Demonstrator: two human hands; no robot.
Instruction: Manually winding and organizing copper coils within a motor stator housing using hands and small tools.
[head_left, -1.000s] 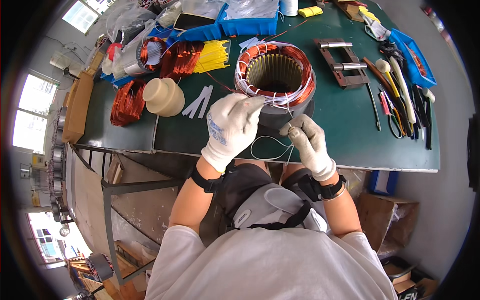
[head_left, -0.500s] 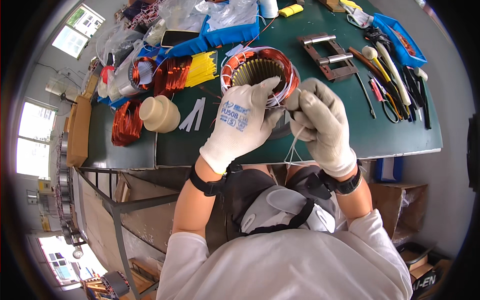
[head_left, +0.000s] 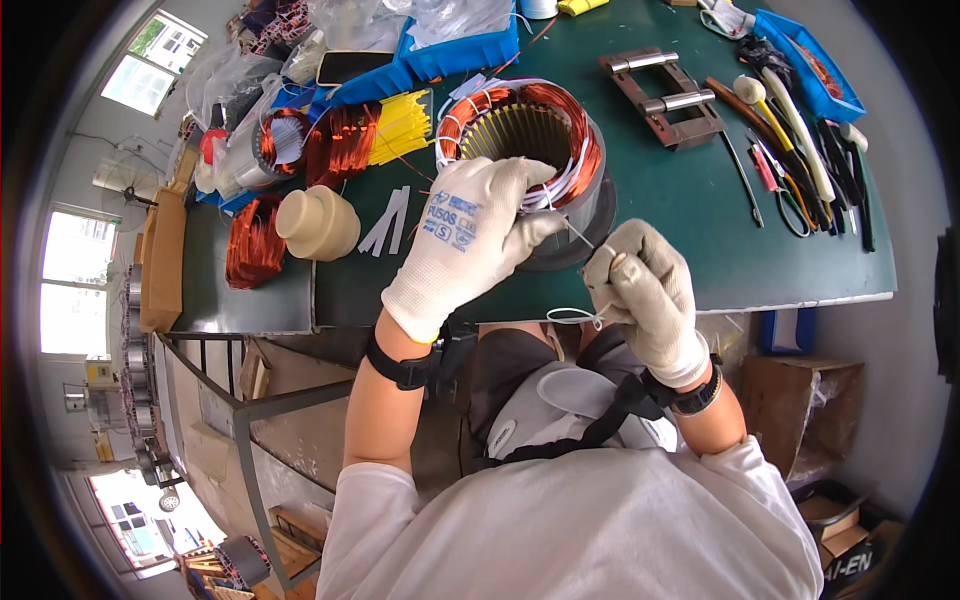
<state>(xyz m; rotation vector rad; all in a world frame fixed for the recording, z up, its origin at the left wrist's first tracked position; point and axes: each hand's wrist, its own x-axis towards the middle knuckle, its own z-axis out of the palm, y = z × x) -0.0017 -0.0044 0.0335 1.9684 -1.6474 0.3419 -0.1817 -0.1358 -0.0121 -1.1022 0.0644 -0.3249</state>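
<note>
A motor stator [head_left: 597, 160] with copper windings and white lacing stands near the table's front edge, in front of me. My gloved left hand [head_left: 485, 225] grips the near side of its winding, fingers over the rim and thumb outside. From there a white lacing cord [head_left: 577, 233] runs taut to my gloved right hand [head_left: 645, 290], which is closed on it just right of the stator. The cord's loose end hangs in a loop below the right hand, over the table edge. The fingers of my left hand hide part of the winding.
Yellow strips [head_left: 403, 128], copper coils [head_left: 252, 245] and a cream stepped cylinder [head_left: 318, 224] lie to the left. Blue bins [head_left: 462, 55] stand behind. At right are a metal frame [head_left: 672, 103], a mallet [head_left: 750, 90], other hand tools and a blue tray [head_left: 840, 108].
My right hand has moved down and away from the stator, drawing the cord straight between my hands. My left hand stays on the winding, shifted slightly left.
</note>
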